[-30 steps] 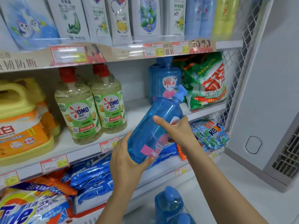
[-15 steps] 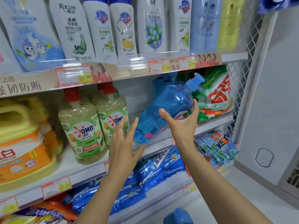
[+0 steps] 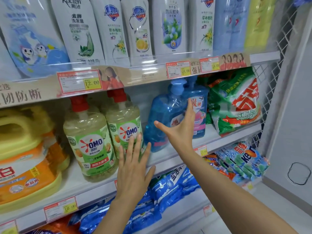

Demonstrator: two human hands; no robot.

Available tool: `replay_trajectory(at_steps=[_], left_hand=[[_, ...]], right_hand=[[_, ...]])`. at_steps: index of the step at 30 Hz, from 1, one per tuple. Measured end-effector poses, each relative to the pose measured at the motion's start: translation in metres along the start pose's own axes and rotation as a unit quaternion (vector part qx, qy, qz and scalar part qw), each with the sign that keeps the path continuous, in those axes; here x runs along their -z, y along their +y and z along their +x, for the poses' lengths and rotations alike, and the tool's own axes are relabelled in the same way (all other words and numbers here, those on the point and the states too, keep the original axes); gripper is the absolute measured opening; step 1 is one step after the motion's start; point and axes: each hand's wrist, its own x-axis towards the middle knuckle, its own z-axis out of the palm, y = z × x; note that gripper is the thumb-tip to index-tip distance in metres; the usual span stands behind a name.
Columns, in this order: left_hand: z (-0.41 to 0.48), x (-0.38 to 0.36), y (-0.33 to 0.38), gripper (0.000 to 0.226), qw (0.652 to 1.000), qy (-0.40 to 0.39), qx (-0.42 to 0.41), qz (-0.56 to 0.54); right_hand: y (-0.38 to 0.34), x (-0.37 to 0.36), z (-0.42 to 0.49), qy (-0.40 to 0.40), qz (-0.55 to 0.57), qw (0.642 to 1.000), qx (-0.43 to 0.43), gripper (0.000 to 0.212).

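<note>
- Head view: blue pump bottle (image 3: 162, 119), upright on middle shelf (image 3: 170, 160), long axis vertical, pump uppermost, just beside OMO bottle (image 3: 124, 125).
- Right hand (image 3: 180, 130): raised at the bottle's front, fingers straight, thumb spread wide.
- Left hand (image 3: 135, 171): lower, fingers spread, holding nothing.

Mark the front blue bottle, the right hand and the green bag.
front blue bottle (image 3: 161, 115), head view, on its clear body below the cap.
right hand (image 3: 180, 132), head view, on the back of the hand.
green bag (image 3: 236, 105), head view, on its printed front.
</note>
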Motion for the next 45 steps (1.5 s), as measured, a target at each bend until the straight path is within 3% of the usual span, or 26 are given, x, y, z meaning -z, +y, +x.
replay_trajectory(at_steps=[9, 15, 19, 21, 23, 26, 28, 30, 32, 45], left_hand=[[0.001, -0.008, -0.002, 0.062, 1.000, -0.001, 0.007, 0.027], [0.001, -0.011, -0.005, 0.057, 0.999, -0.008, 0.006, 0.035], [0.001, -0.009, -0.001, 0.050, 0.999, -0.010, 0.023, 0.042], [0.000, -0.008, 0.006, 0.053, 0.998, 0.002, 0.035, 0.047], [0.001, -0.010, 0.018, 0.055, 0.999, 0.031, 0.031, 0.028], [0.009, -0.017, 0.042, 0.051, 1.000, 0.014, -0.022, -0.008], [0.016, -0.024, 0.055, 0.053, 0.998, -0.045, -0.025, -0.019], [0.020, -0.030, 0.064, 0.055, 0.996, -0.086, -0.005, -0.013], [0.019, -0.035, 0.069, 0.057, 0.995, -0.103, 0.011, -0.003], [0.022, -0.038, 0.067, 0.060, 0.992, -0.124, 0.013, -0.032]], right_hand=[[-0.018, -0.051, 0.043, -0.086, -0.239, 0.967, 0.001, 0.135], [-0.002, -0.072, 0.057, -0.064, -0.250, 0.966, 0.002, 0.134], [0.003, -0.070, 0.075, -0.143, -0.216, 0.965, -0.029, 0.131], [0.005, -0.057, 0.075, -0.173, -0.181, 0.968, 0.000, 0.126], [0.010, -0.034, 0.064, -0.138, -0.153, 0.975, 0.082, 0.108], [0.033, 0.003, 0.052, 0.040, -0.086, 0.987, 0.132, 0.077], [0.047, 0.023, 0.058, 0.115, -0.128, 0.983, 0.055, 0.094], [0.056, 0.031, 0.066, 0.066, -0.194, 0.977, -0.060, 0.128], [0.063, 0.029, 0.068, -0.020, -0.209, 0.970, -0.119, 0.146], [0.077, 0.053, 0.077, -0.064, -0.150, 0.983, -0.089, 0.144]])
